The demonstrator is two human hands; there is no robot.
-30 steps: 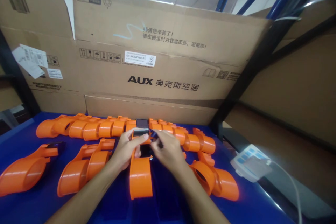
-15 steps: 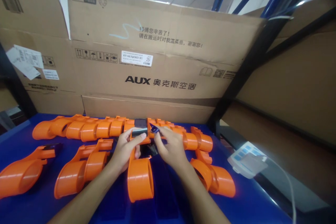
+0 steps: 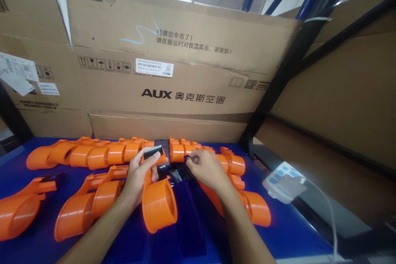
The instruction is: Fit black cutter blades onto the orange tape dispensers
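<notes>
My left hand (image 3: 140,173) is closed around an orange tape dispenser (image 3: 159,206), its round ring hanging toward me. At the dispenser's upper end, under my thumb, lies a black strip with a pale metallic edge (image 3: 153,151). To the right, my right hand (image 3: 206,169) has its fingers curled together, with a small dark blue piece (image 3: 186,159) showing at the fingertips. Between my hands, thin metal and dark pieces (image 3: 176,175) lie in a small heap. Behind the dispenser stands a dark, flat rectangular object (image 3: 162,148).
Several more orange dispensers (image 3: 116,153) form a row along the back of the blue table (image 3: 123,243); others lie left and right. Behind them stands a big cardboard panel (image 3: 185,78). A white device (image 3: 284,183) with a cable is at the right edge, near a dark rack post (image 3: 269,95).
My right hand has moved away from the dispenser, right and slightly down. My left hand has tilted the dispenser and drawn it slightly left. The whole view has shifted a little.
</notes>
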